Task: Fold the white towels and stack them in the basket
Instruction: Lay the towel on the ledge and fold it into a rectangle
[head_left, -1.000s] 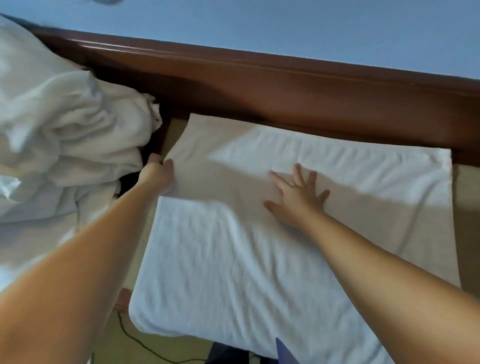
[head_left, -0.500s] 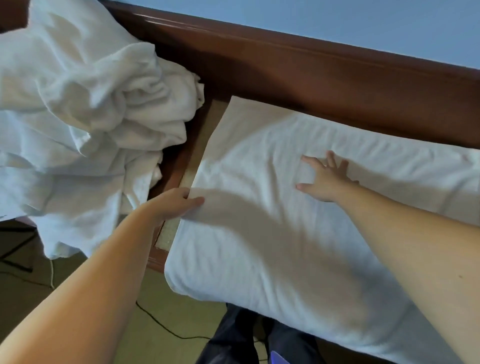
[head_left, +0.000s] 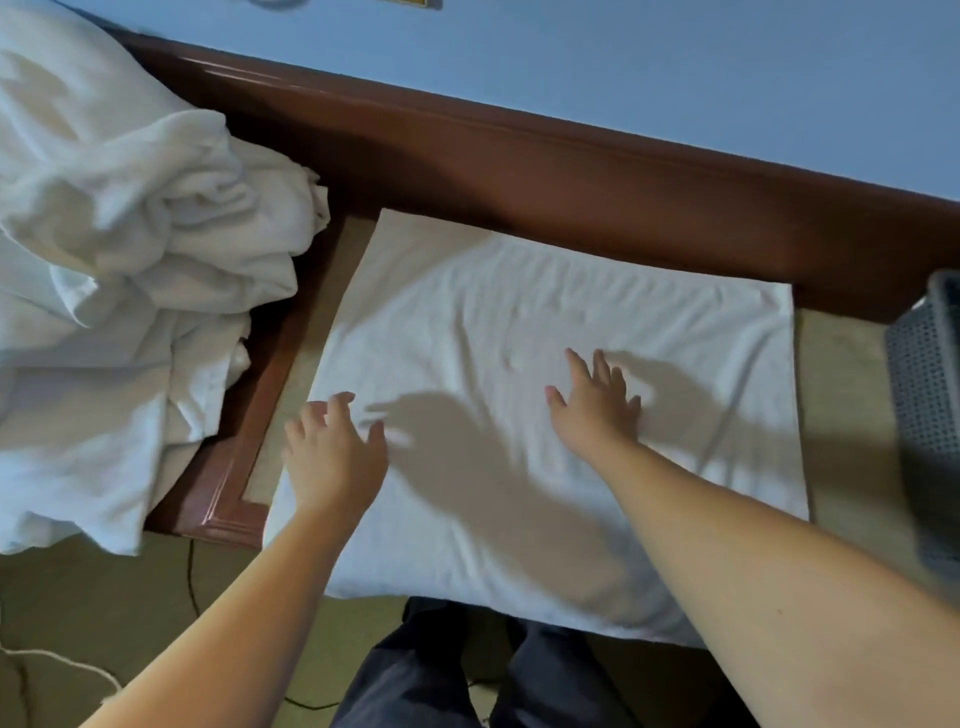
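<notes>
Head | L hand (head_left: 332, 457) & R hand (head_left: 595, 410) flat on towel (head_left: 519, 291)

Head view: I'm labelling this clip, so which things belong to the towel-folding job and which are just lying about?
Belong to the job:
flat towel
towel pile
grey basket
left hand
right hand, spread on the flat towel

Just lying about:
black cable
white cord
wooden frame

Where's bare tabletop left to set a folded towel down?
Two narrow strips: one between the spread towel and the table's raised left rim, one between the towel's right edge and the grey basket. The towel pile crowds the left end; left hand and right hand lie on the towel.
</notes>
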